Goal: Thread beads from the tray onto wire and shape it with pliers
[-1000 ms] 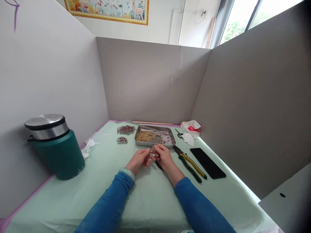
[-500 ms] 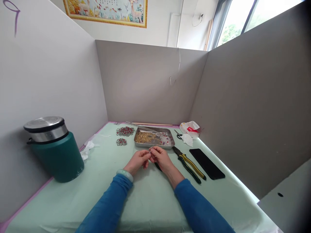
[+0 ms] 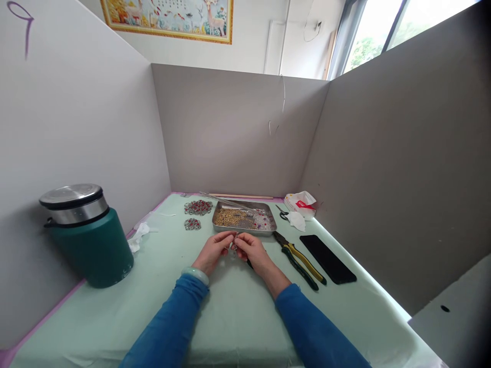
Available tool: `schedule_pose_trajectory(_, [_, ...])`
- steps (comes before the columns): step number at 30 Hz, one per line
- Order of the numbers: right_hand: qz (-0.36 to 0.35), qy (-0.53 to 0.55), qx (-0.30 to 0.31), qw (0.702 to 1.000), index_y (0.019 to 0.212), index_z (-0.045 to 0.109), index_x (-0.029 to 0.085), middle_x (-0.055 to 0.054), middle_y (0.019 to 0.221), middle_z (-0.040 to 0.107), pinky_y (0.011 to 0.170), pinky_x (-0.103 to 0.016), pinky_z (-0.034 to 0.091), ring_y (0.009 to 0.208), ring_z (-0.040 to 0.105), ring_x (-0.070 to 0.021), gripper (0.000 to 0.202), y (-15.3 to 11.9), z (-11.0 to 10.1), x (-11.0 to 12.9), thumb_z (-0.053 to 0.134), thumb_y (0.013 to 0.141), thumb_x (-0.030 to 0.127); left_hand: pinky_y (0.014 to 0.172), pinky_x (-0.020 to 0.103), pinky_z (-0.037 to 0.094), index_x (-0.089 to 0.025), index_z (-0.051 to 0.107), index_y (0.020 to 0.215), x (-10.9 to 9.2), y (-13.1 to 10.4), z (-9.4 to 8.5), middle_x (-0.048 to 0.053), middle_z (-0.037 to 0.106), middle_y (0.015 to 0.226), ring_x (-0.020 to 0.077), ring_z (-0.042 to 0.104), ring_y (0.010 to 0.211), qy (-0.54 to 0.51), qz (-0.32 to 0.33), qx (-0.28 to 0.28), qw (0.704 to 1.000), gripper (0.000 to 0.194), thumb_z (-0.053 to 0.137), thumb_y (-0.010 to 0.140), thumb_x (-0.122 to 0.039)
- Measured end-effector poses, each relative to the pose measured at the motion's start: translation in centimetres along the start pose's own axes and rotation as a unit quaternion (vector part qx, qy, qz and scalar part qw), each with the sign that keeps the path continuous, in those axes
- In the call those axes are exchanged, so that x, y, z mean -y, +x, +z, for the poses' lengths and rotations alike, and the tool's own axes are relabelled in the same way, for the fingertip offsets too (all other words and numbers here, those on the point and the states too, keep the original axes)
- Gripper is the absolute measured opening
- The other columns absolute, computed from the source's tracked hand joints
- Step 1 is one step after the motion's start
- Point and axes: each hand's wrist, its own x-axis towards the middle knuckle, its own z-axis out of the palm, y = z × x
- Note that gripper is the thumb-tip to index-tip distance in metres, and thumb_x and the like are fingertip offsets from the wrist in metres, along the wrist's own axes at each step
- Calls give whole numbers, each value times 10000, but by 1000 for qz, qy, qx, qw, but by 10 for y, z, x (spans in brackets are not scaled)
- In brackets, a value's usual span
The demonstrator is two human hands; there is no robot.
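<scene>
In the head view, just below centre, the left hand (image 3: 210, 252) and right hand (image 3: 256, 253) pinch a small glinting piece (image 3: 234, 252) in closed fingertips, near the metal tray (image 3: 245, 231). It looks like fine joining or shaping, calling for steady fingertip control.

Small shiny piece (image 3: 234, 252), mostly hidden, pinched between left hand (image 3: 213, 251) and right hand (image 3: 254, 253), lower end showing below fingers.

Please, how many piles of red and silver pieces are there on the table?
2: the larger pile, left of the tray; the smaller pile, nearer the left hand.
</scene>
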Motion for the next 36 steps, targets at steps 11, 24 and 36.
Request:
schedule_pose_trajectory(11, [9,-9,31,999,711,585,165,25,591,547,416,-201,261,441,391,-63,243,-1,3,-4,597,773,400,523,221,368,-133,636,792,5,2,1,0,575,665,84,527,565,-113,-25,8,993,247,760,634,-277])
schedule_pose_trajectory(24, [-24,-46,2,999,655,636,174,1,627,591,514,-227,327,539,443,-100,227,1,3,-2,639,729,389,530,222,350,-149,669,798,3,2,1,5,601,673,93,508,578,-21,34,-11,999,254,725,646,-345])
schedule_pose_trajectory(36, [-17,-80,-33,996,606,635,160,-14,586,610,495,-231,336,511,473,-105,236,3,2,-5,635,717,368,530,224,346,-144,666,764,2,2,1,5,601,676,94,467,571,67,80,-26,994,240,698,663,-359])
